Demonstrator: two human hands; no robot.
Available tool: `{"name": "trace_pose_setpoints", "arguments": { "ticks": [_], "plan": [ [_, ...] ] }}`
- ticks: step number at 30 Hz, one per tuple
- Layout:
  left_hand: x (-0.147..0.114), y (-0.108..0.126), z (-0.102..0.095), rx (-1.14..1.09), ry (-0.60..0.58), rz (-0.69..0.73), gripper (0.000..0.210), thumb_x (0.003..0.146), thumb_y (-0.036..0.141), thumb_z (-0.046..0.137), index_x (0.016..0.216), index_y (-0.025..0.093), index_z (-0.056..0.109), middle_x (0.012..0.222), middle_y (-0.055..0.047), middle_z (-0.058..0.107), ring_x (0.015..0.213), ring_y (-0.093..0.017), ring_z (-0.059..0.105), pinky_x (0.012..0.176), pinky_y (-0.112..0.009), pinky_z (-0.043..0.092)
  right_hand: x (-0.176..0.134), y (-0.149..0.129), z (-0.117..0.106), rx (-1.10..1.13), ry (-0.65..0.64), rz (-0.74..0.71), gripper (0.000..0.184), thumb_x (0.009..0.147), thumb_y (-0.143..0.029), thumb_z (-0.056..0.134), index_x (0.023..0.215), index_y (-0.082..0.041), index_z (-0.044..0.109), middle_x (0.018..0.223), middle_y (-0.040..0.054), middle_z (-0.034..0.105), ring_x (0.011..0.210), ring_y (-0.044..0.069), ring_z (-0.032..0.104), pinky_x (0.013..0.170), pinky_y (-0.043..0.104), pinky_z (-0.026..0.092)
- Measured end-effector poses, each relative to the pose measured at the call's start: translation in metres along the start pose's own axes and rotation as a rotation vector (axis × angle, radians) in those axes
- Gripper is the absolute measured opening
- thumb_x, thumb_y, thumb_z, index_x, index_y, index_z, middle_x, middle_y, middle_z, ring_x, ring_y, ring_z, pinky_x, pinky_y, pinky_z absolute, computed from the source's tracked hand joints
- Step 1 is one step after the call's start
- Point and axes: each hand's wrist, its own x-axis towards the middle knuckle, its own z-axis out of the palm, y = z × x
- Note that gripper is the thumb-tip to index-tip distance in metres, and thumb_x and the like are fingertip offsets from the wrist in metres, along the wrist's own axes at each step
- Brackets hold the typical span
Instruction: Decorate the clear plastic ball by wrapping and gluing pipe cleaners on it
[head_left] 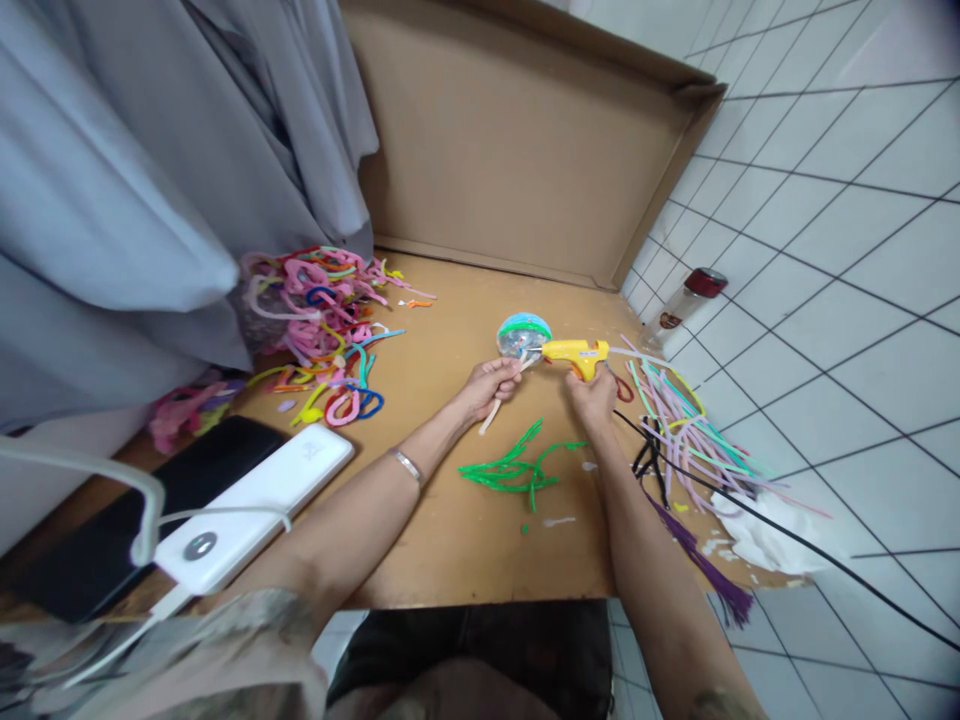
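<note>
My right hand (592, 396) is wrapped round the handle of a yellow hot glue gun (571, 352), a whitish glue stick trailing from its back. Between the closed fingers of my left hand (491, 388) is a cream pipe cleaner (490, 415), its lower end hanging out below. The gun's nozzle points left at the upper end of this pipe cleaner; whether they touch I cannot tell. Just behind stands a round clear object (523, 336) with blue and green bands around its upper part. Several green pipe cleaners (510, 474) lie loose on the table in front of my hands.
A heap of coloured pipe cleaners (322, 300) lies left. A white power bank (255, 508) with a cable rests beside a black flat object (82, 550). Right are loose pipe cleaners (686, 425), a black cord (780, 535), white tissue (765, 530) and a red-lidded jar (686, 305). Cardboard (517, 140) stands behind.
</note>
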Motion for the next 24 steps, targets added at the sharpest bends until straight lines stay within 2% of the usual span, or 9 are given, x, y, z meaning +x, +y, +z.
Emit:
{"name": "trace_pose_setpoints", "arguments": {
  "ticks": [6, 11, 18, 24],
  "plan": [
    [-0.0004, 0.0006, 0.0002, 0.003, 0.004, 0.009, 0.025, 0.066, 0.016, 0.082, 0.071, 0.011, 0.058, 0.057, 0.003, 0.055, 0.040, 0.002, 0.029, 0.038, -0.011, 0.013, -0.0030, -0.0021, 0.0027, -0.014, -0.038, -0.018, 0.037, 0.072, -0.041, 0.057, 0.097, -0.017, 0.067, 0.083, 0.0115, 0.072, 0.083, 0.030, 0.066, 0.073, 0.037, 0.050],
    [-0.0008, 0.0011, 0.0009, 0.002, 0.013, 0.001, 0.025, 0.066, 0.015, 0.082, 0.073, 0.010, 0.058, 0.058, 0.003, 0.055, 0.040, 0.002, 0.029, 0.039, -0.012, 0.013, -0.0022, -0.0015, -0.0001, -0.030, 0.011, 0.025, 0.036, 0.075, -0.042, 0.054, 0.098, -0.017, 0.066, 0.086, 0.0124, 0.071, 0.085, 0.031, 0.067, 0.075, 0.038, 0.050],
    [-0.0005, 0.0009, 0.0015, -0.002, 0.021, 0.015, 0.026, 0.065, 0.016, 0.082, 0.071, 0.010, 0.058, 0.057, 0.003, 0.055, 0.040, 0.002, 0.029, 0.038, -0.012, 0.013, -0.0044, -0.0048, 0.0006, -0.003, -0.018, -0.031, 0.037, 0.073, -0.039, 0.057, 0.101, -0.017, 0.065, 0.087, 0.0108, 0.072, 0.086, 0.029, 0.066, 0.075, 0.036, 0.049],
    [0.0007, 0.0005, 0.0009, 0.004, 0.023, -0.009, 0.026, 0.067, 0.016, 0.082, 0.074, 0.011, 0.057, 0.057, 0.003, 0.055, 0.040, 0.001, 0.028, 0.039, -0.011, 0.013, -0.0016, -0.0004, -0.0001, -0.023, 0.024, -0.013, 0.034, 0.074, -0.040, 0.053, 0.096, -0.017, 0.066, 0.084, 0.0113, 0.072, 0.082, 0.029, 0.066, 0.073, 0.036, 0.049]
  ]
}}
